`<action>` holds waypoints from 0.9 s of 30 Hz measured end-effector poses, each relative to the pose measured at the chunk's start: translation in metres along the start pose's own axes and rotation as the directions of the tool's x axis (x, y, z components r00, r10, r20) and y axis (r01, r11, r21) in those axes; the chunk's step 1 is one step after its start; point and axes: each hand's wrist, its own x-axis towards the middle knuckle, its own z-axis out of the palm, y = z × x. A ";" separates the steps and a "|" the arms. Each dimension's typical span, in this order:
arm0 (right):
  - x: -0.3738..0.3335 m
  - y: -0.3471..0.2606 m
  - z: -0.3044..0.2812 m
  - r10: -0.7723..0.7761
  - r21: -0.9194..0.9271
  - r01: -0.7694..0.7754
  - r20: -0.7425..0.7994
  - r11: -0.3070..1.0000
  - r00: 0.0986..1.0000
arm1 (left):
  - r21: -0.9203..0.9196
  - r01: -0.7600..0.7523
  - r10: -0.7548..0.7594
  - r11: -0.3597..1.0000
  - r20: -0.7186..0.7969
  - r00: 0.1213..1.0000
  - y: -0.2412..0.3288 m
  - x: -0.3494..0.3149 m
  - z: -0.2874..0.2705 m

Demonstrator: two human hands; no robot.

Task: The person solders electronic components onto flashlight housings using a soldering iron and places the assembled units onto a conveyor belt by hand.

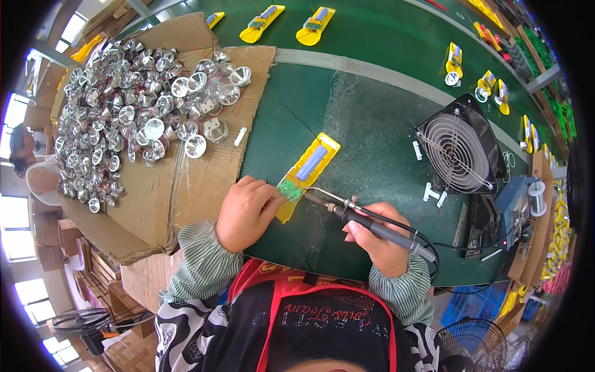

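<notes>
A yellow plastic housing (332, 146) lies slanted on the green bench in front of me, with a blue-lilac cylindrical battery (312, 163) inside. A small green circuit board (290, 190) sits at its near end, with thin wires around it. My left hand (248, 211) is closed at the board's left edge; its fingertips are bent inward, and what they pinch is hidden. In my right hand (381, 239) is a soldering iron (378, 230), gripped like a pen. Its tip and a thin metal tube (328, 193) beside it reach the board's right side.
Cardboard at left holds a heap of silvery reflector cups (124, 118). A black fan (458, 149) stands at right, near a blue soldering station (517, 204) with a solder spool (537, 197). More yellow housings (316, 26) lie on the green surface beyond the metal strip.
</notes>
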 end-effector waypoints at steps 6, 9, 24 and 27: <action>-0.002 -0.003 0.001 0.033 -0.014 -0.033 0.007 0.999 0.999 | 0.032 0.027 -0.026 0.999 -0.012 1.000 0.001 -0.002 0.002; -0.004 0.001 0.001 0.007 -0.002 -0.007 -0.003 1.000 1.000 | 0.048 0.024 -0.024 0.999 -0.013 1.000 0.004 -0.002 0.001; 0.001 0.005 0.008 0.016 0.050 -0.013 -0.054 0.999 0.998 | -0.172 0.197 -0.225 0.965 -0.156 0.962 0.002 -0.006 0.003; 0.003 0.004 0.011 -0.008 0.041 0.010 -0.032 0.999 0.999 | -0.015 0.112 -0.113 0.994 -0.147 0.983 0.003 -0.002 0.003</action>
